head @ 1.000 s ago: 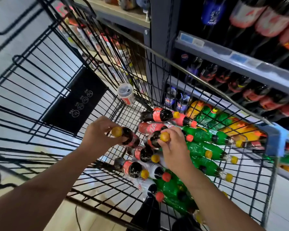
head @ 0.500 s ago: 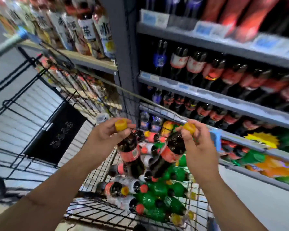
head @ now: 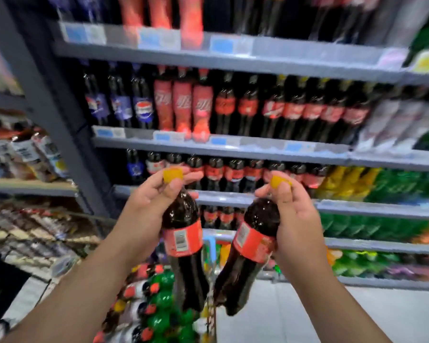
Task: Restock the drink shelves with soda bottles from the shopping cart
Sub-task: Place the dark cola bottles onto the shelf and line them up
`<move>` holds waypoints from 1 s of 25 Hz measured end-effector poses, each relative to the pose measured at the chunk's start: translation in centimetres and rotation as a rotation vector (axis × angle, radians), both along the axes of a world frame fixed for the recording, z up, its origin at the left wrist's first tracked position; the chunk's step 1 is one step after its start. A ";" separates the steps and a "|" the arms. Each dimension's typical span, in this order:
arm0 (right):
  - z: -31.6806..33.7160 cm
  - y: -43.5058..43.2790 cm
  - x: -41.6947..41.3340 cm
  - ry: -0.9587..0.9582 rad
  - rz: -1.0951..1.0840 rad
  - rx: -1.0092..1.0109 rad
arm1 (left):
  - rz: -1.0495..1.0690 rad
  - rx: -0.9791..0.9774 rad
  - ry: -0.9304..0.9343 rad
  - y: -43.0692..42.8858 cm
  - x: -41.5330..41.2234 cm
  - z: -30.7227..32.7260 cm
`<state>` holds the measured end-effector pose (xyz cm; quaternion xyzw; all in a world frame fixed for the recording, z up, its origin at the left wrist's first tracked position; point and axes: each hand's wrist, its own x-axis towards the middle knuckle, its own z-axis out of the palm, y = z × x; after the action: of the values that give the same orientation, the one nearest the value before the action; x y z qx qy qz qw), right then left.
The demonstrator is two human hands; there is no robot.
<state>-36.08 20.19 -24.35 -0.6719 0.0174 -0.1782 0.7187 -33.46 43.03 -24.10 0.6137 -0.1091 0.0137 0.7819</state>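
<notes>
Head cam, a bit blurry. The person has two cola bottles lifted above the cart, out in front of the shelves behind it. The left hand is clamped round the neck of the left bottle, thumb and fingers pinching right under the left cap, which is yellow. The right hand does the same to the right bottle, fingers curled on the neck below the yellow right cap. Both bottles hang down over the cart with their red labels facing us, bottoms leaning toward each other. I can't tell if they touch.

Inside the cart is a pile of more bottles on their sides, green ones and dark ones with red and yellow caps. The shelves behind the cart are packed in rows: dark cola with red labels, some blue-labelled and pink ones further left, green and yellow off to the right. There's pale floor right of the cart.
</notes>
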 end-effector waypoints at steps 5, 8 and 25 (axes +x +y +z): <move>4.2 -12.1 -2.2 -0.111 -0.072 -0.020 | 0.043 0.125 -0.166 -12.2 -1.3 3.8; 6.9 -19.3 -3.6 -0.180 -0.143 -0.014 | 0.107 0.114 -0.274 -19.4 -1.5 5.3; 20.7 -35.9 2.2 -0.667 -0.620 0.169 | 0.262 -0.026 -0.762 -34.5 7.3 21.0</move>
<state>-33.87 -15.67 -3.64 -0.4800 -0.0001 -0.5890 0.6501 -26.14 8.52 -3.06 0.5633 -0.3120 0.3412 0.6848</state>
